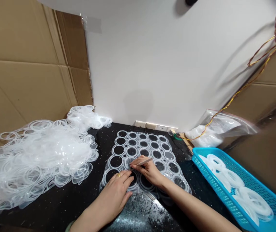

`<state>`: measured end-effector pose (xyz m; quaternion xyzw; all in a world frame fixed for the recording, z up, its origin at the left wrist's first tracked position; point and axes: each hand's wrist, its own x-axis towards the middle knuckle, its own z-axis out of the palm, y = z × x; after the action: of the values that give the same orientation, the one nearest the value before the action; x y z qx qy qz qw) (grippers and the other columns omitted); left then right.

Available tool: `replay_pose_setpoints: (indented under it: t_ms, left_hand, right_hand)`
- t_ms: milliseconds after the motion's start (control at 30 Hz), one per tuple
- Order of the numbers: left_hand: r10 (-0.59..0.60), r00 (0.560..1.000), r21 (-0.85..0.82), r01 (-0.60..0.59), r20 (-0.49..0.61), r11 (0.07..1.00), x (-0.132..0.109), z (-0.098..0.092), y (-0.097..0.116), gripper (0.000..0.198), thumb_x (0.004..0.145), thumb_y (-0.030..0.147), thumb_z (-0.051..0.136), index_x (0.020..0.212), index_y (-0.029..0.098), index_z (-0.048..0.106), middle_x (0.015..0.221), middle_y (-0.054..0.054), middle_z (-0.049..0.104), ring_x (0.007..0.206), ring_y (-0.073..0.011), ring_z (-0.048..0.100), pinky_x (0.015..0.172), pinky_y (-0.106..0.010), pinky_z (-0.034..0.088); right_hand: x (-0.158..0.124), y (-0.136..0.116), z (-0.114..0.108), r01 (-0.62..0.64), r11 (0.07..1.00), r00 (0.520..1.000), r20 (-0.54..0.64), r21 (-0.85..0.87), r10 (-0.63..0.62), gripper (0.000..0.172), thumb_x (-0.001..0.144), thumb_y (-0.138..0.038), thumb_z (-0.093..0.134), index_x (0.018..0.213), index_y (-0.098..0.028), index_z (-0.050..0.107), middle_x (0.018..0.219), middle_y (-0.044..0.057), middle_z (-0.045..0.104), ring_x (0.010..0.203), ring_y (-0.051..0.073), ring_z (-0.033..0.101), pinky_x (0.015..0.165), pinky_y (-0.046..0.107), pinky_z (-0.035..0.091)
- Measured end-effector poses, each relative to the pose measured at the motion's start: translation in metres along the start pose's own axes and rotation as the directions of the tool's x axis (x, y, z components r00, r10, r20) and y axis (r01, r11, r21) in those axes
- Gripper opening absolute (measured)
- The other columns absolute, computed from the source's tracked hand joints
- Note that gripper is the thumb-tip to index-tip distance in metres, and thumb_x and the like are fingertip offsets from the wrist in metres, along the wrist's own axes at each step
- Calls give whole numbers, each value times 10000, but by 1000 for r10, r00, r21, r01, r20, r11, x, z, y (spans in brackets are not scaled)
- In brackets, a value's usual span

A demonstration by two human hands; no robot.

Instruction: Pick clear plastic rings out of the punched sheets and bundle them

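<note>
Bare forearms reach across a speckled black stone desk [55,211] as the open left hand [115,190], a gold ring [118,175] on one finger, presses flat on a clear plastic sheet of die-cut circular rings [149,151]. The right hand [145,170] pinches a slim pale metal tool [144,162], its tip at a ring near the left hand. A loose heap of clear plastic rings [38,154] lies on the left, against brown corrugated cardboard [31,64]. On the right, a bright blue plastic mesh basket [212,180] holds stacked white rings [225,174]. Behind it, a clear zip-top bag of white rings [215,129] lies under a twisted yellow-brown wire [275,38], near white wall sockets [149,125].
</note>
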<state>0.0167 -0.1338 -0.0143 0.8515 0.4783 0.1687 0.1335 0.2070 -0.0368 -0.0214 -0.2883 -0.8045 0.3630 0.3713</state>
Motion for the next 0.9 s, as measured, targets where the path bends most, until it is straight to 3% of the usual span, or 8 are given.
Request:
replay_pose_setpoints:
  t_ms: [167, 367, 433, 533, 633, 700, 767, 900]
  left_hand:
    - [-6, 1000, 8, 6, 12, 1000, 2, -3, 5, 437, 858, 153, 578, 1294, 181, 571, 1397, -133, 532, 1292, -313, 487, 1071, -519, 412]
    - [-14, 999, -19, 15, 30, 1000, 1, -4, 2, 453, 851, 178, 596, 1303, 182, 563, 1414, -137, 514, 1317, -318, 457, 1092, -514, 392]
    - [-12, 999, -36, 14, 34, 999, 0, -3, 1, 458, 851, 175, 597, 1307, 194, 560, 1424, -136, 503, 1328, -315, 446, 1096, -513, 388]
    - [-15, 998, -47, 18, 57, 999, -2, -4, 2, 482, 845, 163, 599, 1321, 204, 546, 1445, -134, 479, 1344, -313, 426, 1109, -522, 368]
    - [-17, 997, -51, 21, 76, 998, -4, -8, 4, 490, 832, 156, 614, 1316, 194, 546, 1458, -140, 460, 1351, -316, 414, 1112, -528, 359]
    - [-4, 998, -60, 8, 65, 998, -2, -12, 4, 468, 827, 165, 632, 1289, 200, 564, 1437, -133, 482, 1334, -317, 433, 1102, -526, 371]
    - [18, 999, -76, -16, 35, 997, 3, -15, 2, 409, 841, 187, 637, 1247, 211, 588, 1366, -118, 549, 1280, -302, 491, 1085, -511, 394]
    - [68, 998, -54, -69, -13, 996, 23, -19, -9, 326, 882, 194, 598, 1208, 198, 608, 1291, -108, 602, 1216, -274, 545, 1058, -471, 424]
  right_hand:
    - [-4, 4, 1, 125, 980, 992, 17, -152, -123, 239, 963, -350, 524, 924, -224, 723, 965, 59, 740, 898, 203, 627, 849, 373, 460]
    - [3, 5, -2, 336, 829, 939, 224, -448, -260, 268, 957, -282, 493, 1142, -207, 673, 1078, 128, 707, 940, 253, 592, 824, 403, 460]
    - [17, 8, -7, 305, 822, 952, 168, -481, -254, 259, 959, -260, 481, 1100, -199, 690, 1021, 128, 716, 902, 248, 599, 804, 390, 468]
    - [47, 16, -24, 184, 862, 972, -41, -473, -230, 260, 968, -285, 477, 1007, -213, 723, 954, 110, 726, 842, 233, 623, 772, 370, 482]
    - [72, 23, -44, 65, 901, 939, -279, -430, -201, 305, 969, -368, 477, 966, -222, 745, 950, 109, 728, 853, 241, 647, 766, 372, 495]
    - [77, 26, -51, -2, 918, 920, -361, -396, -153, 331, 961, -413, 482, 944, -230, 757, 935, 106, 734, 863, 249, 656, 774, 382, 503]
    - [73, 29, -48, -30, 936, 938, -332, -350, -95, 323, 941, -434, 513, 923, -233, 765, 934, 103, 741, 863, 252, 664, 786, 394, 511]
    - [53, 35, -24, -48, 985, 987, -162, -165, 21, 311, 895, -447, 580, 949, -200, 761, 926, 105, 744, 838, 243, 683, 762, 380, 533]
